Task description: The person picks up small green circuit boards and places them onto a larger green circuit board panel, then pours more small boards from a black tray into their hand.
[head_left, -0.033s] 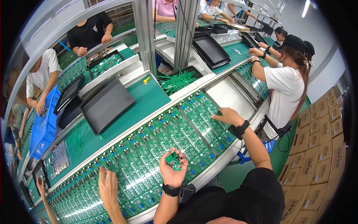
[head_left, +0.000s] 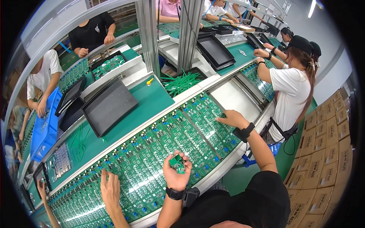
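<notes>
Circuit board (head_left: 176, 162) upright (left hand (head_left: 175, 175))

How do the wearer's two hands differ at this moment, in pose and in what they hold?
The left hand is raised with fingers curled around a small green circuit board; the right hand holds nothing. The left hand is lifted above the line, while the right hand is stretched forward, palm down, on the row of green circuit boards on the line. Both wear a black band at the wrist.
</notes>
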Action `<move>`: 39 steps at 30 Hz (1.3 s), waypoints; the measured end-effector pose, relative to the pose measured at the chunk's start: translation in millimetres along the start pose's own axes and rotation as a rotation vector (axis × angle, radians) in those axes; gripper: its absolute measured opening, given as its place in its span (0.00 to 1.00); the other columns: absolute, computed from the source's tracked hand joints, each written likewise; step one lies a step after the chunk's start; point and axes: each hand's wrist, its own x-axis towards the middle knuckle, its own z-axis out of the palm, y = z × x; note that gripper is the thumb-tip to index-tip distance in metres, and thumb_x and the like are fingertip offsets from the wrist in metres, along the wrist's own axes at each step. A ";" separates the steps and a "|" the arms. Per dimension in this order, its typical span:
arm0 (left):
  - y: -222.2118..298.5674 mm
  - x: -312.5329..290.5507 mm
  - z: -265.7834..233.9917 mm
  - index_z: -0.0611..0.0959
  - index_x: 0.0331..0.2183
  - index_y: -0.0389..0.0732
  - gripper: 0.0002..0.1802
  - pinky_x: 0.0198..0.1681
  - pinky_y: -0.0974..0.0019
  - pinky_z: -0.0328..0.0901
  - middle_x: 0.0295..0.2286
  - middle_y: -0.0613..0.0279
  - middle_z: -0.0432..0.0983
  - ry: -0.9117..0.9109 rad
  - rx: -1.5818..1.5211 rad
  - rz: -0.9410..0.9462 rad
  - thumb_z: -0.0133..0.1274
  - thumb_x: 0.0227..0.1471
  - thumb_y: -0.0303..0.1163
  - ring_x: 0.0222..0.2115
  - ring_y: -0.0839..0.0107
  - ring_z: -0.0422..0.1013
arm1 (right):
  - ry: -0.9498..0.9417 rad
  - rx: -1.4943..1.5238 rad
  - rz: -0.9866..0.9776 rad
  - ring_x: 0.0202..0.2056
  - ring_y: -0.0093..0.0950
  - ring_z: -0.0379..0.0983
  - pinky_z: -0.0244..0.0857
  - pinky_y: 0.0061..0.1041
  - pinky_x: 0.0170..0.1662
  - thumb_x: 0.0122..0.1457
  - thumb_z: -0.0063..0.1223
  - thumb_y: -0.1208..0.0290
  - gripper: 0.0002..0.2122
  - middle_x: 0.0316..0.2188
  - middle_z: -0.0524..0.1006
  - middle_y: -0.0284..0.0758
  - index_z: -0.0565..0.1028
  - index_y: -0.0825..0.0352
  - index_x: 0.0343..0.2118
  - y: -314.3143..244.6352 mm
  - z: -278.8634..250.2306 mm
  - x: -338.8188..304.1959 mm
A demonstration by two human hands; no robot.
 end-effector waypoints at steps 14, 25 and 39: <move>-6.0 3.7 14.5 0.74 0.39 0.37 0.14 0.47 0.61 0.62 0.36 0.59 0.70 0.068 0.000 0.086 0.45 0.49 0.32 0.41 0.65 0.66 | 0.321 -0.039 -0.119 0.35 0.42 0.70 0.64 0.33 0.37 0.49 0.52 0.55 0.19 0.31 0.73 0.46 0.73 0.69 0.36 -31.1 -14.1 -25.8; -4.3 6.6 2.6 0.72 0.41 0.39 0.15 0.47 0.61 0.63 0.38 0.61 0.70 -0.004 0.108 0.161 0.43 0.51 0.34 0.40 0.68 0.66 | 0.334 0.465 -0.863 0.31 0.32 0.67 0.63 0.30 0.33 0.42 0.56 0.75 0.08 0.28 0.71 0.31 0.74 0.64 0.29 -150.1 -2.7 -91.8; -18.0 11.6 -4.9 0.71 0.35 0.42 0.11 0.42 0.62 0.66 0.34 0.63 0.67 0.065 0.148 0.191 0.46 0.49 0.34 0.38 0.69 0.65 | 0.353 0.482 -0.973 0.31 0.32 0.68 0.63 0.28 0.35 0.43 0.55 0.76 0.05 0.26 0.72 0.32 0.72 0.65 0.25 -151.9 2.3 -79.5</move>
